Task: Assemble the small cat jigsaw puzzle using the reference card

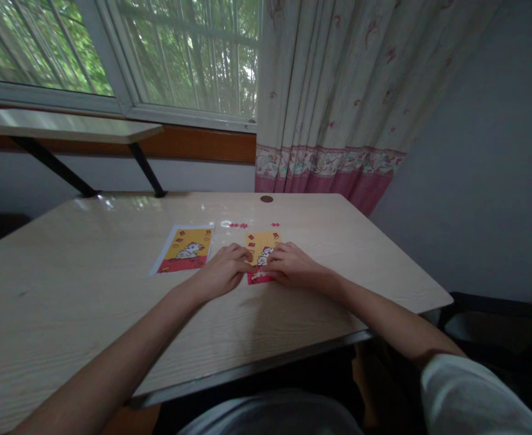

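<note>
A small jigsaw puzzle (262, 249), yellow and red with a white cartoon animal, lies flat on the wooden table (89, 284). My left hand (224, 270) rests on its left edge with curled fingers pressing a piece. My right hand (291, 265) lies on its right side, fingers bent over the pieces. What each fingertip pinches is too small to name. A reference picture (184, 249) with the same image lies to the left of the puzzle, on a white sheet.
A few loose red pieces (239, 225) and another (275, 225) lie just beyond the puzzle. A round cable hole (266, 199) sits near the table's far edge. A window, a shelf (66, 125) and a flowered curtain (338, 96) are behind.
</note>
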{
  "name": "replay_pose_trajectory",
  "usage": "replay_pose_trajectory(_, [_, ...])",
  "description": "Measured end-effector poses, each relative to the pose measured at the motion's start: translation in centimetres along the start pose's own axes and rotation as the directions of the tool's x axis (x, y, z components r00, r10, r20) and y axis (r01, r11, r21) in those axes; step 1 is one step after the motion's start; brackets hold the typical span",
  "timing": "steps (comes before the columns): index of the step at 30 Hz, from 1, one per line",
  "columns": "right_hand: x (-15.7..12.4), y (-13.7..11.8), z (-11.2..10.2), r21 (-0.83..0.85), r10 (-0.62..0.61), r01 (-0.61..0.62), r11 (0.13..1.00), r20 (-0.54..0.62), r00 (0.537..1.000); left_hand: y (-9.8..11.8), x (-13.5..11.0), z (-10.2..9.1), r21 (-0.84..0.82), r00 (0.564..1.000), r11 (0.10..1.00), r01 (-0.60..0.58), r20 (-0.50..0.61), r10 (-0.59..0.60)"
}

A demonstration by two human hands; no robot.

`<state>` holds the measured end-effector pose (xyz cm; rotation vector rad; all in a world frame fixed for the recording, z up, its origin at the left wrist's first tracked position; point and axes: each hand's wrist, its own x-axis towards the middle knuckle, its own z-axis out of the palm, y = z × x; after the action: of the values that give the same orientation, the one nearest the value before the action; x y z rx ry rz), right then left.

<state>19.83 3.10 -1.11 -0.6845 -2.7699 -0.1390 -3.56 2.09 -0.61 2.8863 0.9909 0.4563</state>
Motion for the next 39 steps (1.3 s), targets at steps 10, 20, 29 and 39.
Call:
replay_pose_trajectory(10, [-0.1, 0.4, 0.6, 0.107, 0.064, -0.061, 0.992, -0.028, 0.998, -0.3, -0.3, 0.0, -0.029, 1.0, 1.0, 0.009, -0.003, -0.009])
replay_pose_trajectory(20, [-0.9, 2.8, -0.3, 0.167, 0.269, -0.266, 0.95, 0.004, 0.963, -0.9, 0.2, 1.2, -0.084, 0.973, 0.983, 0.164, -0.15, -0.175])
replay_pose_trajectory(29, [-2.6, 6.6, 0.8, 0.123, 0.405, -0.411, 0.903, 0.067, 0.912, -1.9, 0.6, 2.3, 0.072, 0.923, 0.924, 0.376, -0.114, -0.367])
replay_pose_trajectory(39, [-2.4, 6.4, 0.8, 0.153, 0.433, -0.441, 0.885, 0.082, 0.898, -1.3, 0.9, 1.9, 0.085, 0.89, 0.886, 0.456, -0.042, -0.454])
